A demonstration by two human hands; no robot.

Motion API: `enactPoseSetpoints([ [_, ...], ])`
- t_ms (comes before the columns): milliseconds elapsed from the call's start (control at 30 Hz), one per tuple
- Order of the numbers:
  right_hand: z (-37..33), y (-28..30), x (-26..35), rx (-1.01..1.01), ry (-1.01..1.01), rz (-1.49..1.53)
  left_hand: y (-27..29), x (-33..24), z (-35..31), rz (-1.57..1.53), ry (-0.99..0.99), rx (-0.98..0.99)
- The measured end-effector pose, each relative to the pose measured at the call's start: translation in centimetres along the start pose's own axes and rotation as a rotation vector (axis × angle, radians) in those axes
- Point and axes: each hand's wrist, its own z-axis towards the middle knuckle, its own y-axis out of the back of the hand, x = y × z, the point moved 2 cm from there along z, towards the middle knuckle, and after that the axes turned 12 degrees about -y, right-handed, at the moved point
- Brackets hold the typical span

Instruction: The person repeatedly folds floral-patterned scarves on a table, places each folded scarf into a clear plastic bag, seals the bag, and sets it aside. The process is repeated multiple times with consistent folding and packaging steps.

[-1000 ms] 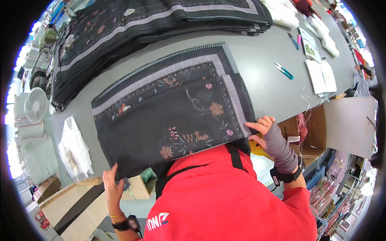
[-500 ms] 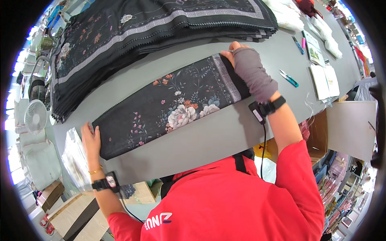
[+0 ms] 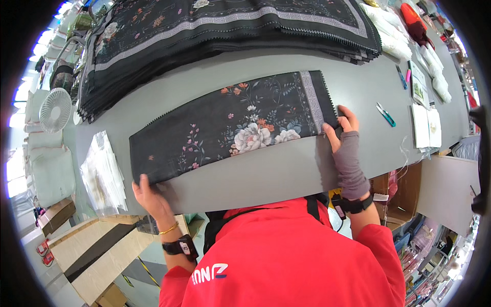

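Note:
A folded black floral scarf lies lengthwise on the grey table, with white, orange and pink flowers and a pale patterned band near its right end. My left hand grips its near left corner between finger and thumb, the fingertips partly hidden by the cloth. At the near right corner, my right hand, in a fingerless grey sleeve, pinches the edge with thumb and fingers. Beyond it rises a thick stack of matching black scarves, with zigzag-cut edges.
To the right lie teal thread snips, pens, a picture card and white papers. White bundles line the far right. Clear plastic sleeves rest by the table's left edge. A white fan stands beyond that edge.
My right hand has come from the scarf's far right corner down to its near right corner. My left hand has slid from the left end to the near left corner.

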Motion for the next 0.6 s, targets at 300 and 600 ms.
enactPoseSetpoints([
  [300,-2.7,-1.6,1.8,0.416,-0.799,1.405,-11.7,-10.3,-1.8,0.785,-0.720,0.544],
  [600,-1.1,-5.1,8.1,0.407,-0.291,0.886,-17.4,-13.1,-4.8,0.756,-0.935,0.611],
])
